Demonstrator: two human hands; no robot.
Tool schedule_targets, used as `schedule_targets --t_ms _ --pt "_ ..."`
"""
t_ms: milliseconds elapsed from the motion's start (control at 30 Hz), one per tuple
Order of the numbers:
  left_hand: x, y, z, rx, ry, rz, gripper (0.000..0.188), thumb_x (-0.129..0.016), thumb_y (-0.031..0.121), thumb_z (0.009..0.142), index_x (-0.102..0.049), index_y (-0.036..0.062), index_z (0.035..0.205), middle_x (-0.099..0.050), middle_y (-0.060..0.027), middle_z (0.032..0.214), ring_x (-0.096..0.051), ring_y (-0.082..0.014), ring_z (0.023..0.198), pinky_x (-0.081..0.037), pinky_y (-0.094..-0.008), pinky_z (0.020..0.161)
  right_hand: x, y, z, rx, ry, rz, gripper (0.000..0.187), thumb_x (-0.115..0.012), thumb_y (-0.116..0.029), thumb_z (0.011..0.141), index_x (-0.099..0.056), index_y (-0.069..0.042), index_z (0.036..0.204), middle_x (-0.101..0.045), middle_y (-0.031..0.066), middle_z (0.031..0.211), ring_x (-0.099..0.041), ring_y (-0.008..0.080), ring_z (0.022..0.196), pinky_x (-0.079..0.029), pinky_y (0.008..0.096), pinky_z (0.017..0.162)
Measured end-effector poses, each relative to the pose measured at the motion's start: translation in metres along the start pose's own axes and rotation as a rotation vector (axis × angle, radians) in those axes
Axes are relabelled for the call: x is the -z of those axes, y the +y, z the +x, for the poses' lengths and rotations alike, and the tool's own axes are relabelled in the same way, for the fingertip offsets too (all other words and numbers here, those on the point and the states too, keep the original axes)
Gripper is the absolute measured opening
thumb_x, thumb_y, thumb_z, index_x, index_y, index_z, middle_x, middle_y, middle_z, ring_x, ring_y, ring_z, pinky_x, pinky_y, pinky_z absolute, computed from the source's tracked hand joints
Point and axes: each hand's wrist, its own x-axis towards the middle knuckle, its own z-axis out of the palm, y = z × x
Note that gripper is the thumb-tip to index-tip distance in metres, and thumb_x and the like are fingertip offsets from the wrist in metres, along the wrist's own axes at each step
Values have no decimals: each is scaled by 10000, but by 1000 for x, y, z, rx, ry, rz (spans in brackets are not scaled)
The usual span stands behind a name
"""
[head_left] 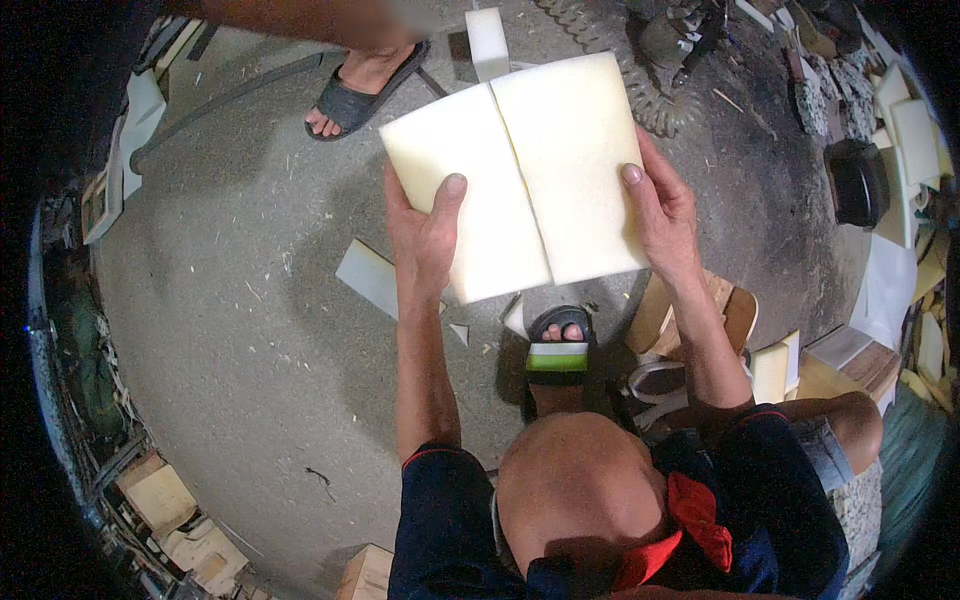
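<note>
Two pale cream foam pieces, a left one and a right one, are held up side by side above the floor. A thin dark seam runs between them from top to bottom; whether they are fully separate I cannot tell. My left hand is closed on the outer edge of the left piece, thumb on top and fingers underneath. Gripping the right piece's outer edge in the same way is my right hand. The fingers under both pieces are mostly hidden.
A foam strip and small offcuts lie on the concrete floor. Another person's sandalled foot stands at the far left. A white foam block, a coiled hose and wooden pieces are nearby. Scraps line the right side.
</note>
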Motion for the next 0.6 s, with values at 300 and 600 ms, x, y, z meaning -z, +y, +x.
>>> schedule_targets --t_ms 300,600 --pt "2 -6 1 6 -61 -38 803 -730 344 920 -312 12 1520 -580 -208 1290 -607 -284 1152 -518 -437 959 0 4 1 37 -4 3 487 -578 -175 1026 -493 -34 1485 -611 164 1392 -578 191 1253 -454 327 1056" --pt "4 -13 15 72 -11 193 664 -786 366 890 -457 -20 1318 -646 -159 1145 -646 -244 992 -539 -369 845 9 10 17 84 -99 -143 528 -605 -261 1016 -498 -34 1481 -615 160 1386 -577 203 1256 -430 323 1074"
